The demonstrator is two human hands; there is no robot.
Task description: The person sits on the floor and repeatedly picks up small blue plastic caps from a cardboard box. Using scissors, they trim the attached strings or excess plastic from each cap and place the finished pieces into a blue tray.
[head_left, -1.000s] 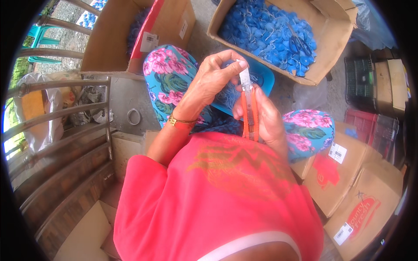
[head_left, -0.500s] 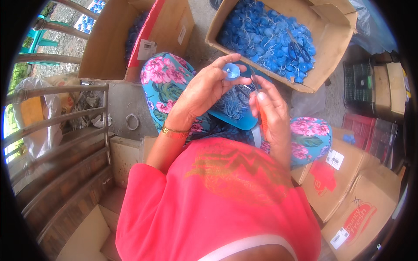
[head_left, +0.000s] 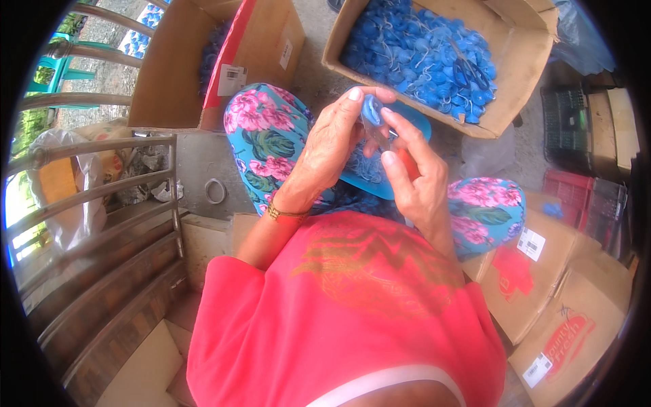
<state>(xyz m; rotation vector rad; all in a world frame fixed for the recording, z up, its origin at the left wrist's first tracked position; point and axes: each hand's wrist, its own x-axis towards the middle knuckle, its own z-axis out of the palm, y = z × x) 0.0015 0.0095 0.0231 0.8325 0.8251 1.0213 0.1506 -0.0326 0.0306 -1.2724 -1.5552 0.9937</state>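
Far left, green chair (head_left: 60,76) beyond metal rails (head_left: 102,149); white bag (head_left: 78,203) just behind the rails. Ring (head_left: 215,191) lies on the floor, right of the rails. Above it, tall carton (head_left: 268,51) with a red edge, blue bits inside. Patterned knees either side of the hands.

Left hand (head_left: 331,148), bracelet at the wrist, pinches a blue piece (head_left: 371,110) between thumb and fingers, held up above the lap. Cutter (head_left: 409,165), orange handle, blade up against or just beside the piece; exact contact cannot be told. Blue tray (head_left: 422,121) sits beneath, pale strands in it, partly hidden by the hands. Right hand (head_left: 424,183) is clamped on the cutter, fingertips close to the piece. Hands near each other; touching or not, cannot tell.

Upper right, open box (head_left: 519,68) full of blue pieces, scissors (head_left: 463,68) on top. Far right: cartons (head_left: 525,285), red crate (head_left: 564,188), black crate (head_left: 566,121).
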